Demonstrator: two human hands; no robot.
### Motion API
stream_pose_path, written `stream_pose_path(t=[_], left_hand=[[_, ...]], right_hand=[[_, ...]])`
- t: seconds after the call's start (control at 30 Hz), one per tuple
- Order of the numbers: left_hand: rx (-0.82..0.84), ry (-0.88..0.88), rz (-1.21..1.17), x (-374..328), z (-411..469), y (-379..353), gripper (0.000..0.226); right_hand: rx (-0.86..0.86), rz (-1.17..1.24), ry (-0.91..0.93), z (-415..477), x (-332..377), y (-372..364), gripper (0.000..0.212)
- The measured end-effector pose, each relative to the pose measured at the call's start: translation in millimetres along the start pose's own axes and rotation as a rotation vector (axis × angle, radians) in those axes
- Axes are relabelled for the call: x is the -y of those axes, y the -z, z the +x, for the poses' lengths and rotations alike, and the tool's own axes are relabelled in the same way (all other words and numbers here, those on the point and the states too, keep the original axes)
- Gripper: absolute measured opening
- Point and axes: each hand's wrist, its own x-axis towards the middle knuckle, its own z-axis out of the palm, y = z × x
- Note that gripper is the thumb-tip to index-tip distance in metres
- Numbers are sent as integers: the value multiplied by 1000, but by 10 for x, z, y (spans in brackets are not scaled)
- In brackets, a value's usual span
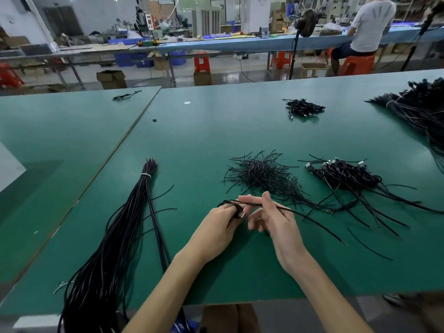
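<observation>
Two hands: both at work on one black cable (298, 214) above the near part of the green table (192, 140).
Left hand (217, 227): fingers curled, with the cable wound in a small coil round them; the coil sits at the fingertips, on the side facing the other hand.
Plug (242, 214): the cable's metal end, lying against the left fingers just beneath the coil, between the two hands.
Right hand (276, 222): thumb and forefinger pinch the cable just beside the coil; the other fingers hang loosely bent below it and hold nothing.
Cable's free length: leaves the right hand's pinch and runs away to the right and towards the near edge, its bare tip well apart from both hands.
Long bundle (125, 236): black cables tied with a white band (145, 175), stretched out well to the left of the left hand.
Short ties (264, 176): a loose black heap just beyond the hands.
Coiled cables (346, 176): a heap with metal plugs, beyond and to the right of the right hand.
Far heap (302, 108): a smaller pile of coiled cables farther back on the table.
</observation>
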Motion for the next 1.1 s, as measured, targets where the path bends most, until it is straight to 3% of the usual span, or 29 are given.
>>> stream_pose_path(t=[0.2, 0.33, 0.47, 0.57, 0.7, 0.83, 1.1], left_hand=[[19, 4, -58, 38, 16, -13, 20], [-54, 50, -224, -27, 22, 42, 45], [-126, 71, -403, -10, 36, 64, 27], [-152, 125, -611, 2, 17, 96, 27], [-120, 169, -1066, 9, 3, 147, 39], [-226, 272, -1486, -12, 26, 252, 35], [-267, 359, -1860, 12, 36, 356, 21]], right_hand=[[18, 37, 9, -1, -16, 18, 37], [10, 67, 37, 8, -36, 29, 20], [6, 33, 31, 16, -65, 52, 19], [46, -82, 35, 21, -88, 47, 18], [122, -116, 32, 26, -91, 34, 8], [222, -166, 36, 33, -94, 7, 25], [220, -166, 27, 29, -80, 1, 11]])
